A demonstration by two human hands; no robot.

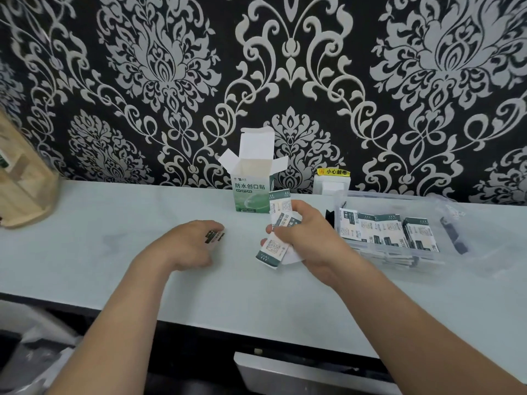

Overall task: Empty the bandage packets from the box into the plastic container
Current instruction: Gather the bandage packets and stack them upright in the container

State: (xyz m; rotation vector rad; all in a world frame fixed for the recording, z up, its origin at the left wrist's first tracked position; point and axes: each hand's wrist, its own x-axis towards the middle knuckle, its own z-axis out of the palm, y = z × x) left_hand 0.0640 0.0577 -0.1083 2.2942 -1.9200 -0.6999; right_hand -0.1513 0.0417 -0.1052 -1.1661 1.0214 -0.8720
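Note:
The green-and-white bandage box stands upright at the back of the counter with its top flaps open. Just in front of it, my right hand grips a fanned bunch of bandage packets. My left hand lies on the counter to the left, its fingers curled over a small packet that peeks out beneath them. The clear plastic container sits to the right of my right hand, with several packets lying inside.
A wooden stand occupies the counter's far left. A wall socket with a yellow warning label sits behind the container. The container's clear lid with a black clip lies at the right. The counter's front edge runs below my forearms.

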